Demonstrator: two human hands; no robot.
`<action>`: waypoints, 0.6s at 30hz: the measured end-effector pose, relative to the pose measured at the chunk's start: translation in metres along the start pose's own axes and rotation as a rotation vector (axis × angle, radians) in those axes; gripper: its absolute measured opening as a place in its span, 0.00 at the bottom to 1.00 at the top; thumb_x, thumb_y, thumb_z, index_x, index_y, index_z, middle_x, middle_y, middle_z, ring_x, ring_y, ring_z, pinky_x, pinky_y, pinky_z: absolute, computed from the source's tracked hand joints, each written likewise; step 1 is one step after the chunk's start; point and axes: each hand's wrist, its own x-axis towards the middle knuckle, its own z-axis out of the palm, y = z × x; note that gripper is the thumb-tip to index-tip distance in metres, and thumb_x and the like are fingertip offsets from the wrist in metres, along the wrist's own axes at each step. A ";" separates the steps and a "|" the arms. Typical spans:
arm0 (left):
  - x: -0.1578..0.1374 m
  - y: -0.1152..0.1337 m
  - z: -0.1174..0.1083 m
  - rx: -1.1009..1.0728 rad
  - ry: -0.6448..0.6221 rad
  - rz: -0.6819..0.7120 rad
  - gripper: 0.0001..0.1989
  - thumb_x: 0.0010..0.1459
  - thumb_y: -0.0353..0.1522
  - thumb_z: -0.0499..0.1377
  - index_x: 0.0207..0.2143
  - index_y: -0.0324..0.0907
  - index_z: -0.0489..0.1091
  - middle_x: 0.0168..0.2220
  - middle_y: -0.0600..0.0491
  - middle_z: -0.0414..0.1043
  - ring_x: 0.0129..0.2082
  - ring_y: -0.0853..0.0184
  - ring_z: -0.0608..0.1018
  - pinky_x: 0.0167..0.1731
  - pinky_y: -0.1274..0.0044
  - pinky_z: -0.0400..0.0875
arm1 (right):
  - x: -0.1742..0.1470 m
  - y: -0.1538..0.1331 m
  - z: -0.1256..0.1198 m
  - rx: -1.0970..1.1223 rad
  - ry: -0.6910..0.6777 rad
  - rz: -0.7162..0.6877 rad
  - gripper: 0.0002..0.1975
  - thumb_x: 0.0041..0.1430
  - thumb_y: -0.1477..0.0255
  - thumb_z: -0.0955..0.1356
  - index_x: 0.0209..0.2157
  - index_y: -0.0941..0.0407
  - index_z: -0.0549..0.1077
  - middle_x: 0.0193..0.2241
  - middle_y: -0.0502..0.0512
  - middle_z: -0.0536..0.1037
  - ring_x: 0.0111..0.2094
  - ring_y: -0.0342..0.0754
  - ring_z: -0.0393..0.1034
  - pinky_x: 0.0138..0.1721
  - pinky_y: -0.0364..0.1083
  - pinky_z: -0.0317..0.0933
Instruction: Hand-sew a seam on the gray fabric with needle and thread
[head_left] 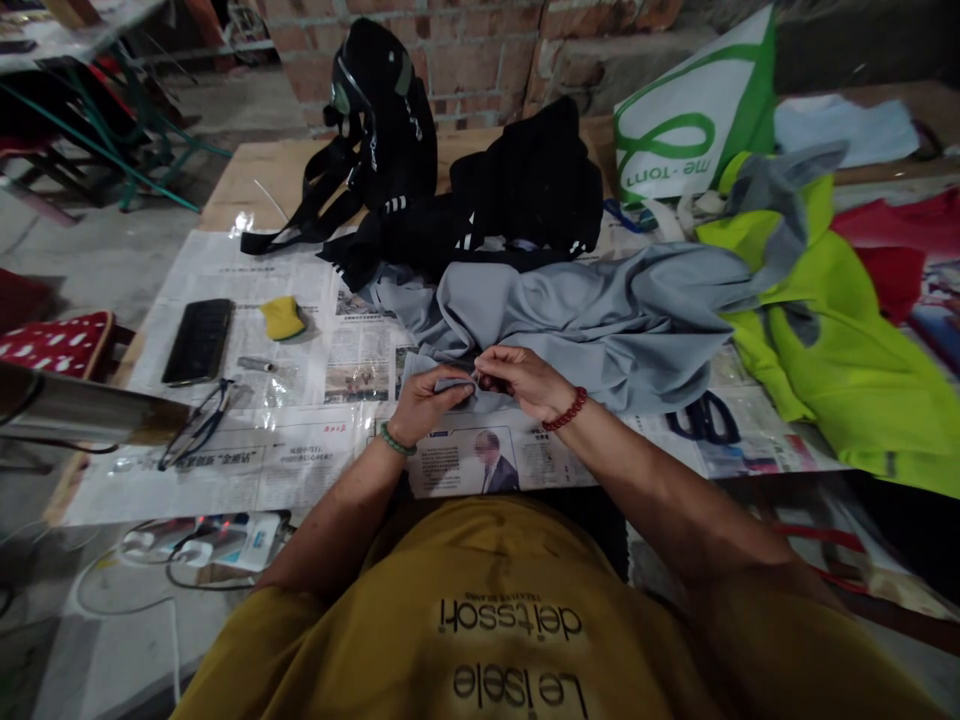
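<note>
A grey garment (600, 300) lies bunched across the newspaper-covered table (292, 450). At its near left edge my left hand (429, 402), with a green bead bracelet, pinches the cloth between thumb and fingers. Close beside it is my right hand (525, 380), wearing a red bead bracelet. Its thumb and fingertips are pressed together at the cloth's edge, and whatever small thing they may hold is too small to make out. Dark blue scissors handles (705, 418) show at the garment's right near side.
To the left lie a phone (198, 340), a yellow sponge (282, 318), a small grey cylinder (255, 364) and eyeglasses (196, 428). A black bag (390, 120) and black clothing (525, 190) sit behind. Rightward are a yellow-green garment (832, 300) and a white-green bag (697, 120).
</note>
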 end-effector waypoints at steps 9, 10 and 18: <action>0.000 -0.007 0.003 0.013 0.139 0.052 0.09 0.49 0.37 0.66 0.29 0.41 0.76 0.29 0.54 0.76 0.31 0.68 0.75 0.35 0.76 0.70 | -0.004 0.008 0.003 -0.175 -0.001 -0.051 0.16 0.46 0.58 0.71 0.22 0.57 0.70 0.18 0.45 0.66 0.22 0.39 0.58 0.27 0.42 0.54; 0.001 -0.007 0.003 0.002 0.147 0.032 0.09 0.48 0.37 0.66 0.29 0.41 0.76 0.29 0.54 0.76 0.30 0.68 0.75 0.35 0.76 0.70 | -0.004 0.009 0.003 -0.223 0.001 -0.063 0.16 0.47 0.57 0.70 0.23 0.57 0.71 0.18 0.45 0.66 0.22 0.40 0.58 0.27 0.42 0.54; 0.007 -0.003 -0.001 -0.221 0.173 -0.096 0.07 0.43 0.34 0.68 0.25 0.40 0.76 0.29 0.53 0.75 0.33 0.68 0.75 0.36 0.77 0.68 | -0.008 -0.007 -0.017 -0.795 0.304 -0.562 0.11 0.60 0.66 0.63 0.39 0.54 0.75 0.35 0.53 0.77 0.34 0.46 0.70 0.35 0.45 0.63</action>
